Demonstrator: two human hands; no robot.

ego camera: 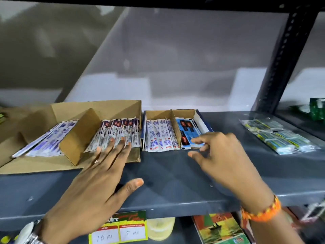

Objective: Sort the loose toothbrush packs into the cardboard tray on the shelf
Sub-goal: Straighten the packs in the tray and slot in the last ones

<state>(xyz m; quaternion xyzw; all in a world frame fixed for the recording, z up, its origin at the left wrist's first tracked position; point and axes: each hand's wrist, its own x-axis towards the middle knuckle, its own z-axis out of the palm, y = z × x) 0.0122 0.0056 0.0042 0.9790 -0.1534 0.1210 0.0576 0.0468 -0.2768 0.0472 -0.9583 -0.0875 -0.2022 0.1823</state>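
Flat left hand (98, 175) presses glossy packs (116, 132).

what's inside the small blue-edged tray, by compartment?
Small tray: the left compartment holds white packs with red marks, the right one blue packs lying flat. The right hand fingertips cover the blue packs' near ends. What lies under the top layer is hidden.

Single head view — faces forward-down, close over shelf (167, 173) front edge.
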